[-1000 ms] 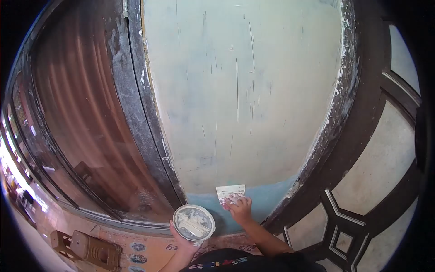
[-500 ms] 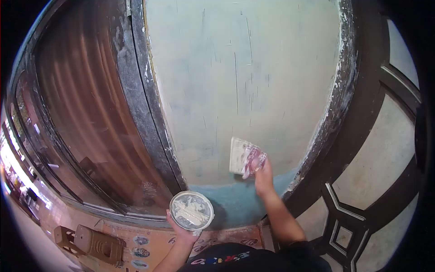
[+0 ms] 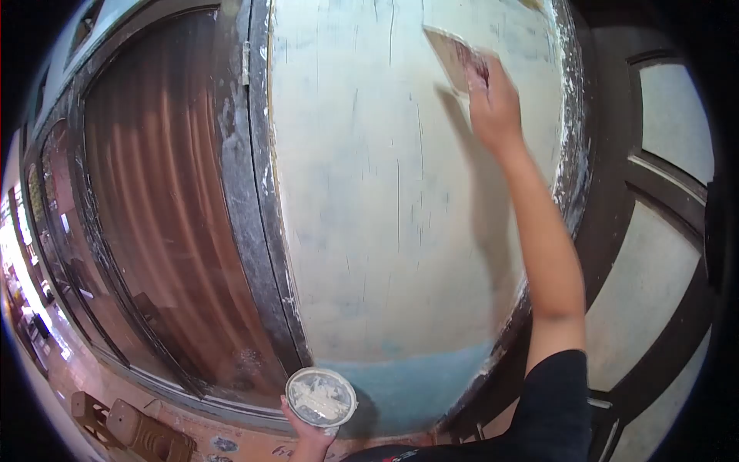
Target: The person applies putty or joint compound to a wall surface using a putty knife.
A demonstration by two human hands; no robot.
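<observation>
My right hand point(image 3: 495, 100) is raised to the upper part of the wall panel point(image 3: 354, 200), fingers wrapped round a putty knife point(image 3: 449, 55) with a wide blade. The blade's edge lies close over the pale surface, and its shadow falls on the panel beneath. Fine dark cracks and bluish patches mark the panel. Low down, my left hand point(image 3: 312, 435) grips a round tub point(image 3: 322, 395) by its side and base. Off-white putty is smeared across the tub's inside.
A glazed window with a brown curtain point(image 3: 162, 200) stands on the left, beside a scraped dark frame point(image 3: 250, 169). Dark panelled doors point(image 3: 647, 285) fill the right. Brown plastic stools point(image 3: 138, 431) sit on the floor at lower left. Blue paint point(image 3: 408, 385) covers the wall's base.
My right hand has swung up from the lower panel to near its top, carrying the putty knife. The view has tilted upward. My left hand still holds the tub low down.
</observation>
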